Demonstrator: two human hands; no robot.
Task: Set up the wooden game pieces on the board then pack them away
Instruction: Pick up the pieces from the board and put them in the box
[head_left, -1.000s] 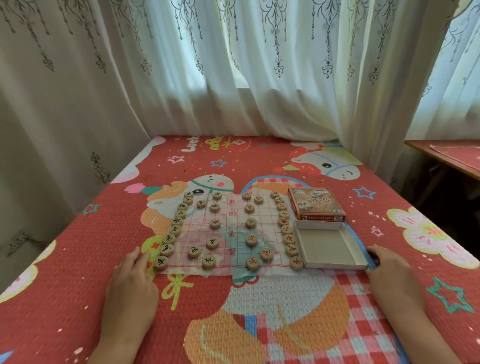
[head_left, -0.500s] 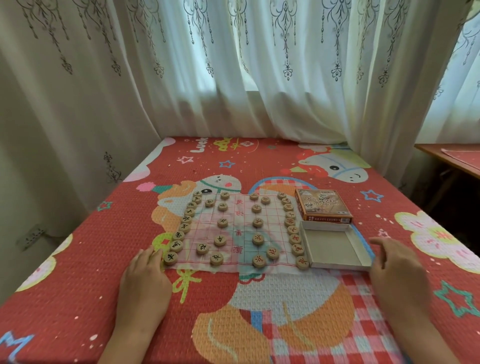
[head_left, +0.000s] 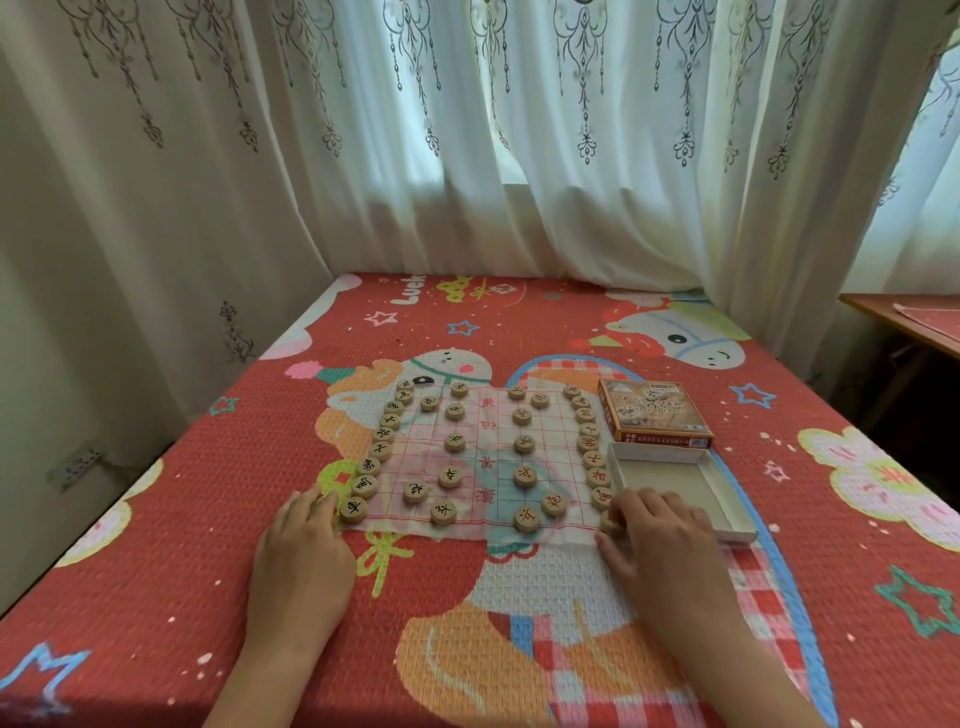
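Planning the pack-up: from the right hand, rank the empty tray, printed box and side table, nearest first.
1. The empty tray, just beyond the right hand.
2. The printed box, behind the tray.
3. The side table, far right.

Matt wooden pieces (head_left: 449, 477), thin creased cloth board (head_left: 488, 467), matt cardboard tray (head_left: 680, 488), rough waffle-textured bedcover (head_left: 156, 519), sheer curtains (head_left: 467, 156).

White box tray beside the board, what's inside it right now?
The white box tray shows only its bare cardboard floor; nothing lies in the visible part. Its near left corner is covered by the right hand, so that bit cannot be checked.
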